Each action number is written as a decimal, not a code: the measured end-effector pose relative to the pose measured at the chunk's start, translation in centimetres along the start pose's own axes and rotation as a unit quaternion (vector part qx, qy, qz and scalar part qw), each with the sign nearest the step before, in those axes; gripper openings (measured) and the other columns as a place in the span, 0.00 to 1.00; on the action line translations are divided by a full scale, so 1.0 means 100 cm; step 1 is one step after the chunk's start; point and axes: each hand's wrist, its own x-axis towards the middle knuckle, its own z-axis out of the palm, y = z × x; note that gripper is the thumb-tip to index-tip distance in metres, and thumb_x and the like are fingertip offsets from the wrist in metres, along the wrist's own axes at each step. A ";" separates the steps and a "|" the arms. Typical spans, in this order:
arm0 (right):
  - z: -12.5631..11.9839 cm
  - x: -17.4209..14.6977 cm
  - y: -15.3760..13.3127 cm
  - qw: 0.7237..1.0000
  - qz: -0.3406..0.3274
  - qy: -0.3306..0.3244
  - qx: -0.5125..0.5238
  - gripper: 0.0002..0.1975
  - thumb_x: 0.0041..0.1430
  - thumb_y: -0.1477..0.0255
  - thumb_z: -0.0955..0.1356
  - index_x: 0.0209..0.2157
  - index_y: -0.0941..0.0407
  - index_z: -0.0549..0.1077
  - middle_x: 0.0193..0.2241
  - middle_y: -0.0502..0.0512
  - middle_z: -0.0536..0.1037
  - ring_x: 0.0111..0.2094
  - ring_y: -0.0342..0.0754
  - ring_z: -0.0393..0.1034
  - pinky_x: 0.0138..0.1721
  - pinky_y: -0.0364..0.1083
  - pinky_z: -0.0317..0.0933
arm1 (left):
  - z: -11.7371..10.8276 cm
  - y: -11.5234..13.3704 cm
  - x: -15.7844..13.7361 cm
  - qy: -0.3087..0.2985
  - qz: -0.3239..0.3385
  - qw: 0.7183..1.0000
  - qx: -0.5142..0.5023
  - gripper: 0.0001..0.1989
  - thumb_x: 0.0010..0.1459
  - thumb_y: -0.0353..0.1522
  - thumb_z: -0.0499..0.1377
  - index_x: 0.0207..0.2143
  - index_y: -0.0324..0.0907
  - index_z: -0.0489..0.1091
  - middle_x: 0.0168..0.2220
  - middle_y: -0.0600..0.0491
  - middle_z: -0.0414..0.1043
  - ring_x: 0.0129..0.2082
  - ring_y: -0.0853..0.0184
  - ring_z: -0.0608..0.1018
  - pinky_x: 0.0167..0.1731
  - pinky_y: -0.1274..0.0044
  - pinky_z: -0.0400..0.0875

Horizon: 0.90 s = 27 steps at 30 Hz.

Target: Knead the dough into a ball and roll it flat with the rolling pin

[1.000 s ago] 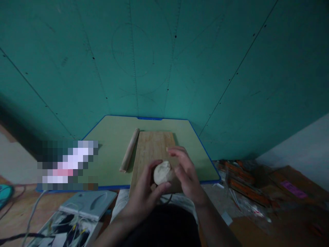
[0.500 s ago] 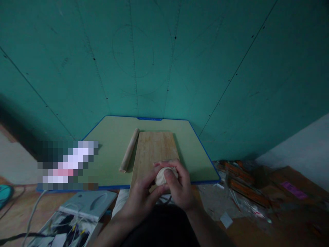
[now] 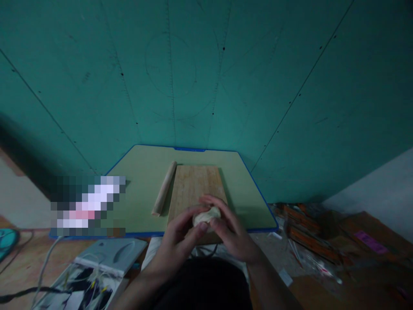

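A small pale lump of dough (image 3: 207, 216) is held between both hands, over the near end of a wooden cutting board (image 3: 196, 183). My left hand (image 3: 183, 230) curls round its left side, with the thumb pressed on the near face. Wrapped about the right side is my right hand (image 3: 228, 226), its thumb also on the near face and its fingers over the far side. Both hands are closed on the dough, and the fingers hide part of it. Left of the board lies a wooden rolling pin (image 3: 164, 189), touched by neither hand.
Board and pin lie on a pale green table (image 3: 138, 185) with a blue rim, against a green wall (image 3: 206, 77). A grey box of cables (image 3: 97, 267) stands at the lower left. Cardboard (image 3: 364, 237) and scraps lie on the right. A blurred-out patch (image 3: 93, 202) covers the table's left end.
My right thumb has slid from the top of the dough to its near side, and my left thumb now presses there too. The dough looks more folded. The view has shifted slightly.
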 end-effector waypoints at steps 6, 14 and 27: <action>-0.010 -0.001 -0.003 0.996 0.043 -0.060 0.052 0.26 0.65 0.60 0.70 0.62 0.48 0.67 0.61 0.58 0.72 0.59 0.54 0.69 0.56 0.52 0.69 | -0.005 -0.001 0.001 -0.015 0.007 0.999 -0.049 0.17 0.58 0.38 0.67 0.46 0.44 0.69 0.47 0.49 0.76 0.43 0.66 0.78 0.44 0.77 0.74; -0.006 0.003 -0.002 0.992 0.080 -0.061 0.070 0.26 0.62 0.60 0.71 0.59 0.56 0.72 0.56 0.61 0.76 0.56 0.55 0.73 0.56 0.53 0.68 | -0.005 0.000 -0.002 -0.028 -0.012 0.998 -0.048 0.15 0.59 0.40 0.65 0.40 0.44 0.63 0.37 0.55 0.69 0.35 0.69 0.74 0.31 0.78 0.75; 0.001 0.003 0.004 0.993 0.102 -0.036 0.056 0.20 0.64 0.64 0.68 0.55 0.53 0.74 0.54 0.58 0.78 0.51 0.52 0.75 0.50 0.50 0.72 | -0.020 -0.012 -0.002 -0.076 -0.092 0.991 -0.064 0.22 0.61 0.41 0.62 0.53 0.47 0.60 0.49 0.49 0.72 0.39 0.66 0.78 0.37 0.76 0.75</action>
